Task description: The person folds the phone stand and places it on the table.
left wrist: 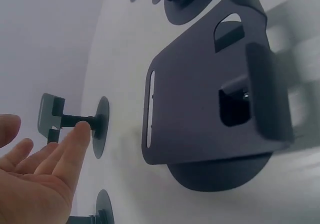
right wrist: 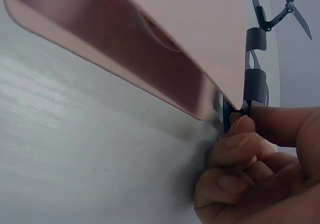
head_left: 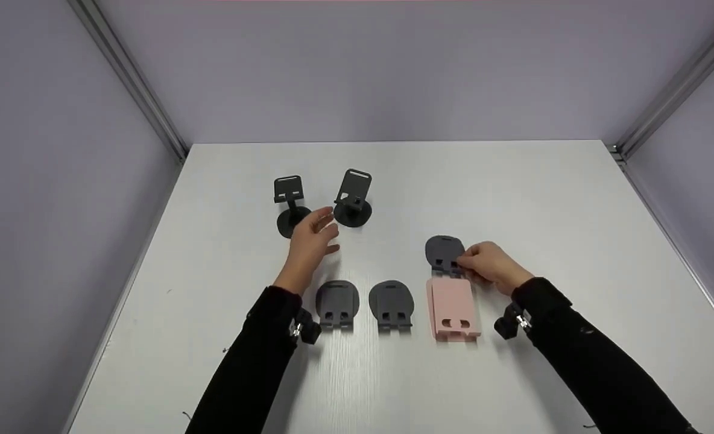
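Observation:
In the head view my right hand pinches the right edge of a folded dark grey phone stand, which lies just behind a folded pink phone stand. The right wrist view shows my thumb and curled index finger at that stand's edge, beside the pink stand. My left hand hovers with its fingers spread and holds nothing. It partly overlaps the round base of an unfolded black phone stand. Close to its fingertips on the right is another unfolded black phone stand.
Two more folded grey phone stands, a left one and a middle one, lie in a row to the left of the pink one. Pale walls enclose the white table at the back and sides.

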A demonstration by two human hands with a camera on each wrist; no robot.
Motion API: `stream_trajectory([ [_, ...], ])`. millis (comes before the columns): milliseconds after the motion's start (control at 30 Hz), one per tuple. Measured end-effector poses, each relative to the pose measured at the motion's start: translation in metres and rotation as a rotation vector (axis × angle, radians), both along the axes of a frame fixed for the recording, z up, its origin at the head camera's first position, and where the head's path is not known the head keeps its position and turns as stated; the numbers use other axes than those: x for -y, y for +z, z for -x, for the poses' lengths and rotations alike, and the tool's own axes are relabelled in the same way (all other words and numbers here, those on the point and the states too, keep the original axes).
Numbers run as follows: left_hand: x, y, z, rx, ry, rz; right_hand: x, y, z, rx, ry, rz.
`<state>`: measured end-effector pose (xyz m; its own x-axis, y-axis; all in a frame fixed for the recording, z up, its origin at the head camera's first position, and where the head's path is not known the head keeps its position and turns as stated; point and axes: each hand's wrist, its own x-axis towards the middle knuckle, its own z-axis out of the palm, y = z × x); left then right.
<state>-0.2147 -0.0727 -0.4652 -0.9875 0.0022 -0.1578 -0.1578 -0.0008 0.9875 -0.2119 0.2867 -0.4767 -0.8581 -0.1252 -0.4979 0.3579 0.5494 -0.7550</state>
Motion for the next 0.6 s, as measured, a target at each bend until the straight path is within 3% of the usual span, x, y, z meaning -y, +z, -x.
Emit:
stream_trajectory([
  [200, -0.002, 0.000, 0.011, -0.096, -0.034, 0.305, 0.003, 0.004, -0.003, -0.104, -0.011, -0.095],
  [433, -0.002, -0.001, 0.023, -0.172, -0.109, 0.547, 0.007, 0.008, -0.002, -0.366, -0.022, -0.342],
  [600, -0.003, -0.005, 0.033, -0.208, -0.146, 0.749, 0.012, 0.010, 0.000, -0.497, -0.040, -0.371],
])
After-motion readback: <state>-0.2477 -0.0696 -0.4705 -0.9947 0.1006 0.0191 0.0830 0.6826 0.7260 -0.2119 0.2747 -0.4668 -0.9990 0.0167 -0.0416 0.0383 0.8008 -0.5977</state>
